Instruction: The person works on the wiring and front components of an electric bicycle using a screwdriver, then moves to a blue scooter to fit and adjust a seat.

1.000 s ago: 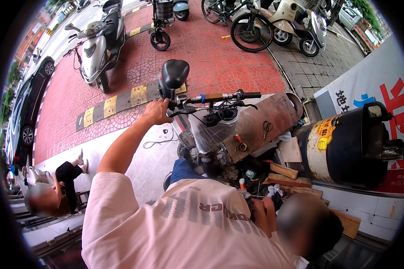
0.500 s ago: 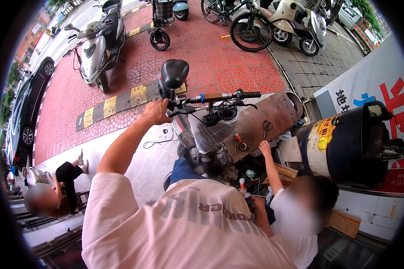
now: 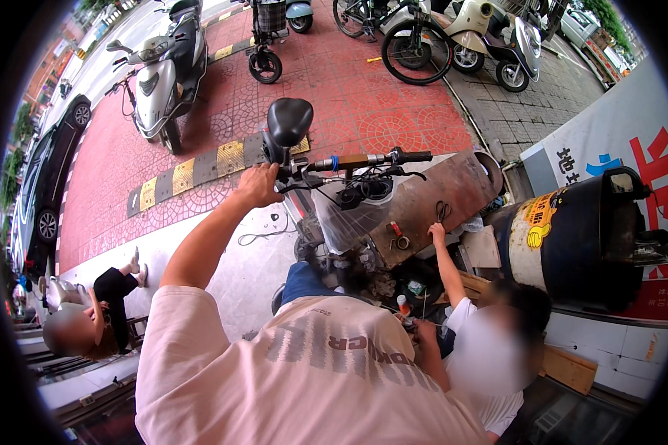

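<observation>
My left hand (image 3: 259,185) is wrapped round the left end of a scooter's handlebar (image 3: 341,162), beside a black round mirror (image 3: 289,121). Low down on the right, my right hand (image 3: 425,332) is bent closed next to a thin rod; what it holds is too small to make out. A small orange-capped bottle (image 3: 403,303) stands just beyond it. Another person's hand (image 3: 437,232) is at the handles of scissors (image 3: 442,212) on a rusty brown board (image 3: 453,194). On that board also lie a red-handled tool (image 3: 395,228) and a tape roll (image 3: 402,242).
A dark drum (image 3: 571,237) stands to the right, before a white sign panel (image 3: 601,133). The other person (image 3: 490,348) crouches close on my right. A yellow-black speed bump (image 3: 193,174) crosses the red paving. Parked scooters (image 3: 159,81) stand farther off. Someone sits at far left.
The other person's hand has moved up to the scissors, which have turned on the board, and that person's head has shifted left. My right hand has risen slightly; my left stays put.
</observation>
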A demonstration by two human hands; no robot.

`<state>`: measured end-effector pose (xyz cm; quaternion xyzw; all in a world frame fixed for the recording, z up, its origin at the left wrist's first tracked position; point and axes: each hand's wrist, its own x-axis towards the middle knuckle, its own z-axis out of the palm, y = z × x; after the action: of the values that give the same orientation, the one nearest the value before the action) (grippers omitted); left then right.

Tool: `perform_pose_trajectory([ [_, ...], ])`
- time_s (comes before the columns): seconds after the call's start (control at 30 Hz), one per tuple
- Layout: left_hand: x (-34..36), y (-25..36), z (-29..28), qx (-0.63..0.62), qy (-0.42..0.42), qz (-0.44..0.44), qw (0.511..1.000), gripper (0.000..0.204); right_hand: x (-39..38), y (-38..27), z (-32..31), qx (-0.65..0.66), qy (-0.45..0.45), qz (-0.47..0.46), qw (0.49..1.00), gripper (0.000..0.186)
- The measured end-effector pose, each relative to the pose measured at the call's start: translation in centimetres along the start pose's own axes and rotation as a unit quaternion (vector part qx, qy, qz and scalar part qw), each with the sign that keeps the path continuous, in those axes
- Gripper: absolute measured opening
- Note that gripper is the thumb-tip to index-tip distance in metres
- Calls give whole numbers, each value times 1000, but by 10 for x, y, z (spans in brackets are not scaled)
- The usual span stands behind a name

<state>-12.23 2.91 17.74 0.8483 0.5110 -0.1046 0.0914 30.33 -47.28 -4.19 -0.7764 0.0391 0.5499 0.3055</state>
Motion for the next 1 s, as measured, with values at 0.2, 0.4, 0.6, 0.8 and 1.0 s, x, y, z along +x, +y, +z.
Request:
perform_pose_trajectory([
  [0.2, -1, -3, -2, -8, 1, -5, 1000, 66, -7, -10, 2, 10, -23, 11, 1000, 19],
  [0.4, 7, -3, 1, 0, 35, 3, 999, 54, -2, -2, -3, -9, 6, -1, 1000, 19],
  [0.6, 5, -5, -3, -7, 39, -6, 999, 55, 8, 13, -5, 20, -7, 18, 1000, 11],
  [0.8, -9, 0, -6, -12, 11, 18, 1000, 87, 15, 12, -8, 11, -14, 10, 1000, 14],
  [1.0, -8, -5, -3, -1, -17, 23, 1000, 100, 11, 2, -3, -27, -7, -23, 999, 18],
])
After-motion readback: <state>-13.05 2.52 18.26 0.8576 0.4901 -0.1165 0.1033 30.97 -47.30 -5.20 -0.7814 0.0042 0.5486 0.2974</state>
